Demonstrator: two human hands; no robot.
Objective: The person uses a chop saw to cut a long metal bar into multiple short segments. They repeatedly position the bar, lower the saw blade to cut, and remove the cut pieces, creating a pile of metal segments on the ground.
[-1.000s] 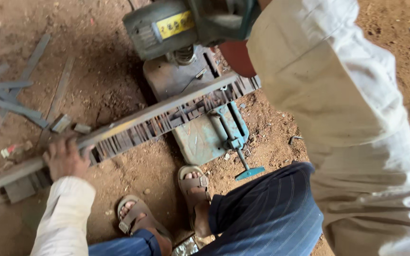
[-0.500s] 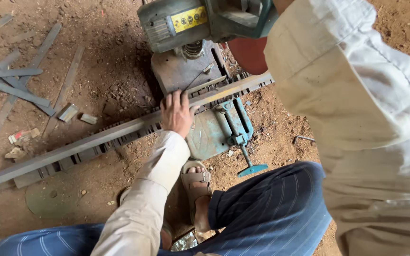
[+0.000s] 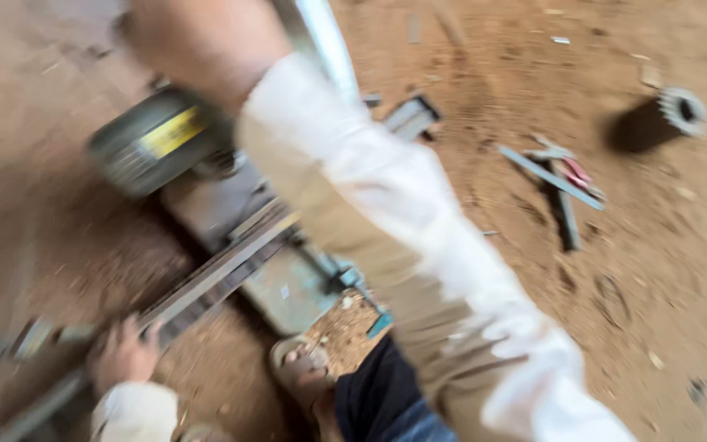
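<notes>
A worker crouches on red dirt over a chop saw (image 3: 165, 143). The left hand (image 3: 124, 356), fingers curled around it, grips a long metal bar (image 3: 206, 282) lying across the saw's base, near left. The right hand (image 3: 198, 41) reaches far toward the saw; its fingers cannot be told through blur. Scrap strips (image 3: 554, 176) lie right.

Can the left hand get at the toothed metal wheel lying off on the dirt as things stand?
Probably not without shifting: the left hand rests on the long metal bar at the opposite side, and the toothed wheel lies far across the dirt, beyond the right arm.
</notes>
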